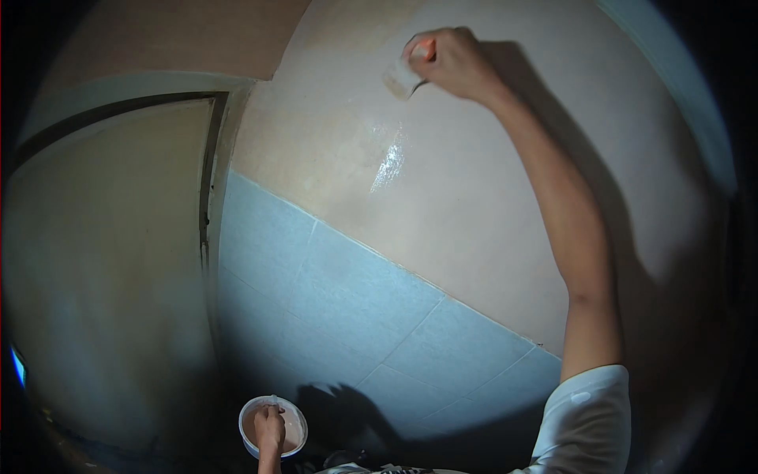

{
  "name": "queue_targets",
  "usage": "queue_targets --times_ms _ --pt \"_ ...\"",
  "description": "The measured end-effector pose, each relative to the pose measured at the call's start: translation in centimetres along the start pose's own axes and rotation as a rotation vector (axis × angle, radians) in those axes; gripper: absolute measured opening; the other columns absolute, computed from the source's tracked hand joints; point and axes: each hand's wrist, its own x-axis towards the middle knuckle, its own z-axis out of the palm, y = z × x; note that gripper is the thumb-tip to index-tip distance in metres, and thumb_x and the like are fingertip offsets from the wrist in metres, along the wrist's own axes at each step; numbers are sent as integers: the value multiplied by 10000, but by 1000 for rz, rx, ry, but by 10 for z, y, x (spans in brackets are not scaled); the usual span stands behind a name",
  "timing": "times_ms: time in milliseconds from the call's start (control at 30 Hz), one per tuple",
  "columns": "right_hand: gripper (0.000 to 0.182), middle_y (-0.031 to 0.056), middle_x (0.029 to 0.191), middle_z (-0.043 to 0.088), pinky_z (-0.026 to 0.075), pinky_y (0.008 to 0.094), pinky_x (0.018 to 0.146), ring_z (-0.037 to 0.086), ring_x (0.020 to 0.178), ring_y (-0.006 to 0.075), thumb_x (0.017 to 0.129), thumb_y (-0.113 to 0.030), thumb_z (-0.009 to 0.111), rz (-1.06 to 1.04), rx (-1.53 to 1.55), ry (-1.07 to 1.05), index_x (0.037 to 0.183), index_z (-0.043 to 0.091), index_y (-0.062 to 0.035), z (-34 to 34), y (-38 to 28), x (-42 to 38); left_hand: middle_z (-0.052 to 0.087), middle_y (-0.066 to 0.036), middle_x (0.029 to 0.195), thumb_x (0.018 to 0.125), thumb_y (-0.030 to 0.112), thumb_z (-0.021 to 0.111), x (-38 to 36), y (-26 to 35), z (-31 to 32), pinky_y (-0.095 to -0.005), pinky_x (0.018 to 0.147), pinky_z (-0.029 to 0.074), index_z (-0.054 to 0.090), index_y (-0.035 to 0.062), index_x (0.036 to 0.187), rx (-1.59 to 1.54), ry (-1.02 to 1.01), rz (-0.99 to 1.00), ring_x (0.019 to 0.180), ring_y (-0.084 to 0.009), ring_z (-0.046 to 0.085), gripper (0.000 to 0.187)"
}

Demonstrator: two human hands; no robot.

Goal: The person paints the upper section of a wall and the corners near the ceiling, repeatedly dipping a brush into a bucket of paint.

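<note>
My right hand (458,65) is raised to the upper wall, its fingers closed round a wide paintbrush (401,79) with an orange handle. The brush's pale end points down and left, against the wall surface. Low in the view, my left hand (270,426) is closed on a white bucket (245,446), gripping it near the far rim. Pinkish-beige paint (293,427) shows inside the bucket. On the pinkish wall (474,182), a wet patch (389,164) shines below the brush.
Blue-grey tiles (355,284) cover the lower wall, up to a slanting edge in this view. On the left stands a pale door (110,261) with a dark frame (212,158). A light-coloured strip (671,79) runs along the far right.
</note>
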Motion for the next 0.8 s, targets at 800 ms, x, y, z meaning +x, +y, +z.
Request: queue_targets --times_ms 800 --pt "49 135 772 640 493 368 644 592 685 194 876 -42 628 -85 -153 207 853 641 -1 -87 56 73 591 -71 637 933 225 510 25 -32 11 -347 526 402 675 -42 827 -129 -19 -102 555 -164 544 332"
